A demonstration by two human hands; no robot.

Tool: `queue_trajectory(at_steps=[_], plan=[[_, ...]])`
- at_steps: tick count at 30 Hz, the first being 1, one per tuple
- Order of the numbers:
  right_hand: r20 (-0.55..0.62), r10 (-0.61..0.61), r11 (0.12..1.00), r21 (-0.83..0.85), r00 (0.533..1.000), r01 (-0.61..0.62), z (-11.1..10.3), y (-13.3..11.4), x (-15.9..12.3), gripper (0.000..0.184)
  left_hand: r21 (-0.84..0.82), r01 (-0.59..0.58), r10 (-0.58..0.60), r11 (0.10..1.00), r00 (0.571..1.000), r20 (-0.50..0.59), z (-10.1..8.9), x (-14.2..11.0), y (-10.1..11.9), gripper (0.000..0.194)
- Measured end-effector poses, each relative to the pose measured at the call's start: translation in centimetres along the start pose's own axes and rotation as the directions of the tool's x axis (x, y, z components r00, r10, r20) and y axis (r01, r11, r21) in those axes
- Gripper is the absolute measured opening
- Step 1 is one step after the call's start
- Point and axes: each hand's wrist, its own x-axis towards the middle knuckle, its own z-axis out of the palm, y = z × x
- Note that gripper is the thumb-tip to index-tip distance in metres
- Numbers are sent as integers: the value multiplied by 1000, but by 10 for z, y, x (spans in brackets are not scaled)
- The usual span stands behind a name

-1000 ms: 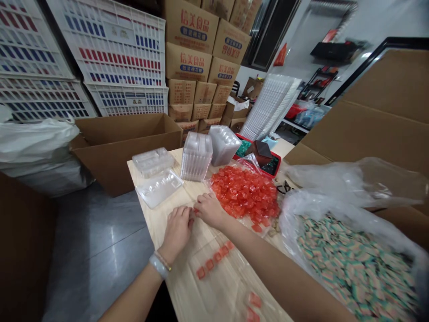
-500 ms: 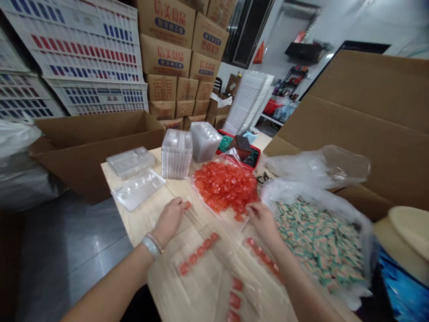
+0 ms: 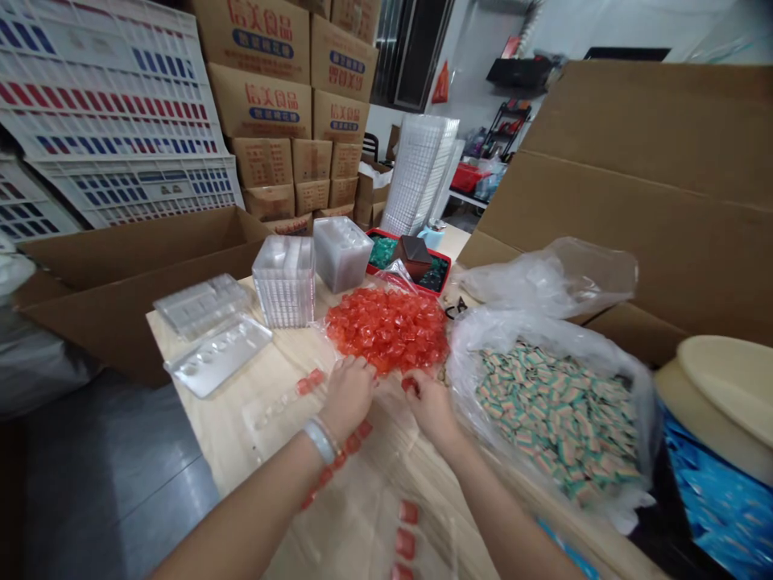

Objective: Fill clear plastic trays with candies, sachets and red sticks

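A heap of shiny red candies [image 3: 386, 326] lies on an opened plastic bag on the wooden table. At its near edge is my left hand [image 3: 349, 393], back upward, fingers bent down together; its fingertips are hidden. My right hand [image 3: 431, 403] pinches a red candy [image 3: 409, 385] beside the heap. Left of my left hand lies a clear tray [image 3: 266, 419] with two red candies [image 3: 310, 381] at its far end. A row of red candies [image 3: 353, 443] runs partly beneath my left forearm. Nearer me, another clear tray holds a row of red candies [image 3: 407, 544].
Stacked clear trays [image 3: 283, 282] stand behind, with loose trays [image 3: 221, 354] at the table's left edge. A red bin [image 3: 444, 278] holds green pieces and a dark box. Right is a bag of striped candies [image 3: 561, 419]; a cardboard box [image 3: 133, 282] stands left.
My left hand has moved right from the left tray to the heap, and the tray now shows red candies. My right hand has drawn slightly left and holds a candy. The view has shifted.
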Motion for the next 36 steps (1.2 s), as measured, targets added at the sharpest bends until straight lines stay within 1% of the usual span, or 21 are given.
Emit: queue_trajectory(at_steps=[2,3,4,6,8,10,11,12,14,15,17,19,21,23,25,26,28,29,31,34,36], plan=[[-37,35,981,192,999,-27,5,5,-1,21,39,11,-13,999,999,49,13,13,5,14],[-36,56,954,298,998,-42,9,7,-1,18,47,7,-10,999,998,67,18,17,4,14],[-22,83,912,406,996,-67,12,10,-1,16,50,-2,-2,999,997,82,21,20,3,15],[40,142,789,599,989,-137,17,14,-2,11,38,-3,0,999,996,86,22,22,1,16],[100,180,668,718,979,-196,18,13,-2,10,-35,25,-24,999,999,34,18,21,1,16],[125,194,604,766,973,-219,16,8,-3,13,-206,76,-89,976,995,-52,13,15,5,17],[128,198,590,776,972,-223,14,4,-4,14,-324,108,-140,940,987,-79,11,11,9,17],[131,203,579,783,970,-227,11,-2,-6,15,-445,137,-191,885,978,-79,10,6,13,18],[153,194,555,798,969,-237,8,-14,-10,15,-662,192,-265,724,964,-11,10,-7,22,18],[171,179,544,804,969,-243,8,-20,-13,15,-743,215,-287,634,957,31,11,-14,25,18],[210,136,542,802,968,-250,9,-31,-20,17,-843,242,-317,480,944,90,13,-30,28,19],[232,103,582,775,967,-248,15,-40,-26,18,-895,269,-357,356,924,135,13,-45,25,23],[210,105,661,715,972,-226,23,-50,-30,18,-920,311,-379,237,902,207,10,-60,19,25],[121,83,770,622,989,-141,32,-62,-32,18,-933,338,-380,127,885,269,5,-73,10,27],[24,-20,861,508,1000,5,41,-78,-35,23,-942,331,-391,61,876,282,-1,-85,1,29],[2,-90,884,461,996,79,45,-86,-37,26,-946,321,-422,46,865,273,-5,-90,-3,29],[24,-192,893,419,981,165,52,-102,-42,31,-951,309,-510,28,822,252,-11,-98,-13,25],[57,-213,888,427,975,169,55,-108,-45,31,-952,306,-553,13,796,248,-14,-103,-18,23],[144,-204,868,484,968,111,58,-118,-50,32,-953,301,-595,-30,761,259,-18,-110,-28,21],[293,-120,789,608,949,-88,59,-127,-52,26,-951,299,-592,-84,752,288,-22,-120,-41,22],[375,-93,724,662,922,-196,59,-133,-48,19,-950,301,-594,-88,750,293,-23,-124,-49,21]])
